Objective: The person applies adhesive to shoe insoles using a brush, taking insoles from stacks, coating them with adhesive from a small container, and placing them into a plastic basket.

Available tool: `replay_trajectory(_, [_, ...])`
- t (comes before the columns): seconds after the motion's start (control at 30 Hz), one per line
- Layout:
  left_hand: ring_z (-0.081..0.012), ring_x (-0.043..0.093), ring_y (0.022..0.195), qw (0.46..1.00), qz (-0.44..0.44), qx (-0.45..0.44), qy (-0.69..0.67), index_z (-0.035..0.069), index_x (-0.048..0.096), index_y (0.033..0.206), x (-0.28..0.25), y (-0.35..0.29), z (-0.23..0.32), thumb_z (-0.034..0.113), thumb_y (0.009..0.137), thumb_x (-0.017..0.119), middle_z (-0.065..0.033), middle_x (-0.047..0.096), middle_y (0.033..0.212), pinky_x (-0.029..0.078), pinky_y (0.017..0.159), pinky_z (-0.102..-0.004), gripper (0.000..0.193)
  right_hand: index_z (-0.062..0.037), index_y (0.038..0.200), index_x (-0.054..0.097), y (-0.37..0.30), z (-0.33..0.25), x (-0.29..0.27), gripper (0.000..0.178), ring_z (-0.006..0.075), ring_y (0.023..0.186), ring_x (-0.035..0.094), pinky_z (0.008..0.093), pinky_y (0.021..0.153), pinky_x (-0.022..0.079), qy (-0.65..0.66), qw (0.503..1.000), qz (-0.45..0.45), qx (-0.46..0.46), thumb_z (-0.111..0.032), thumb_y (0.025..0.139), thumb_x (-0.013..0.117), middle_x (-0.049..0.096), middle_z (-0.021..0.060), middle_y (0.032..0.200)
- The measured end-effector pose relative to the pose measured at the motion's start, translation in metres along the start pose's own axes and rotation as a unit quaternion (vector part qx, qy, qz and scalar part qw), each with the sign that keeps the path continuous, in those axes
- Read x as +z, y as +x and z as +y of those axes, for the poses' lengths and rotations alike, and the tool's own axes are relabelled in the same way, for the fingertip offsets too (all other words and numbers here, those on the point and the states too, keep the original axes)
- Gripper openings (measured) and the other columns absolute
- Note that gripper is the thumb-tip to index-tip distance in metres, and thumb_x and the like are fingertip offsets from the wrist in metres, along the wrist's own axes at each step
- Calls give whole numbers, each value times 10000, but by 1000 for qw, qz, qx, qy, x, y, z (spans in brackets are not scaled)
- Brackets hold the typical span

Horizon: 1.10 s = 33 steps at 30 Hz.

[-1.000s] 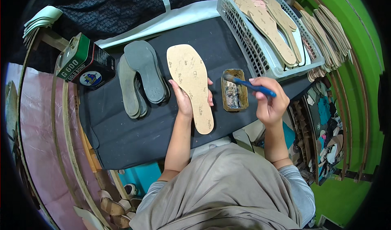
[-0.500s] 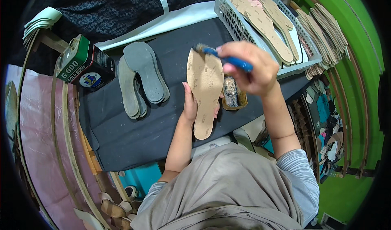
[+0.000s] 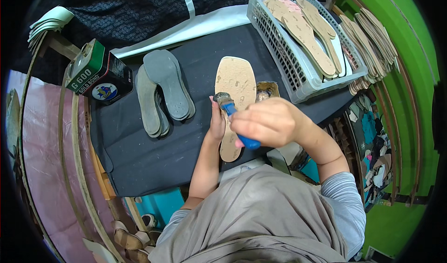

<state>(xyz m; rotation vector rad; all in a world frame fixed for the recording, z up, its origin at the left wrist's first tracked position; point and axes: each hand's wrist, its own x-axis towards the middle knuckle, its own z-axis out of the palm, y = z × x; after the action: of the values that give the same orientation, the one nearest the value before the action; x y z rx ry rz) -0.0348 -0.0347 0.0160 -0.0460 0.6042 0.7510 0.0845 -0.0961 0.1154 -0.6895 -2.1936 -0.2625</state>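
Observation:
A tan insole board (image 3: 236,76), wide end pointing away from me, is held above the dark table by my left hand (image 3: 217,121). The left thumb lies along its left edge; the other fingers are hidden beneath it. My right hand (image 3: 265,123) is closed around the blue handle of a brush (image 3: 229,107). The brush's dark, caked bristles touch the board's left edge near its middle, close to my left thumb. Partly behind my right hand stands a stained glue container (image 3: 267,87).
Two stacks of grey insoles (image 3: 168,83) lie left of the board, beside a green and black metal can (image 3: 98,72). A grey plastic basket (image 3: 298,83) at the far right holds more tan insoles. Further stacks of insoles (image 3: 372,39) sit beyond it.
My right hand has moved the brush from the board's far left tip down toward me to its middle left edge. The left hand stays around the board.

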Motion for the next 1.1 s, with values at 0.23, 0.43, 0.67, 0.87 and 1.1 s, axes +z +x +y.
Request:
replay_trajectory(0.23, [-207, 583, 513, 883, -299, 39, 360, -2, 473, 1183, -39, 7, 8, 795, 786, 41, -130, 598, 771, 498, 423, -296, 990, 33, 917, 602, 4, 31, -19, 258, 257, 691, 657, 320, 572, 535, -63, 992, 103, 44, -157, 777, 706, 648, 122, 803])
replay_trajectory(0.43, [-220, 604, 564, 988, -9, 62, 141, -2, 441, 1241, 6, -6, -4, 790, 797, 68, -140, 606, 927, 519, 447, -314, 982, 18, 899, 587, -5, -1, -12, 247, 242, 671, 633, 319, 578, 529, 43, 999, -19, 22, -101, 715, 702, 608, 94, 813])
replay_trajectory(0.67, [-201, 563, 513, 900, -289, 36, 323, -12, 508, 1146, -36, 4, 7, 794, 791, 59, -131, 603, 867, 488, 410, -297, 989, 35, 917, 598, -12, 20, -22, 264, 266, 690, 655, 322, 584, 542, -47, 995, 67, 51, -164, 784, 708, 648, 134, 792])
replay_trajectory(0.87, [-251, 608, 785, 896, -408, 19, 171, 27, 425, 1271, -46, 19, 9, 752, 833, 96, -157, 580, 1059, 520, 665, -366, 908, 2, 908, 594, -14, -11, -15, 301, 218, 667, 643, 304, 570, 533, 69, 996, -33, 46, -147, 701, 754, 631, 85, 795])
replay_trajectory(1.1, [-223, 552, 492, 904, -321, 38, 279, -10, 491, 1144, -41, 8, 7, 813, 773, 65, -149, 588, 860, 485, 395, -323, 998, 8, 941, 588, -14, 21, -25, 320, 273, 705, 644, 339, 601, 531, -59, 991, 104, 57, -118, 699, 755, 630, 109, 835])
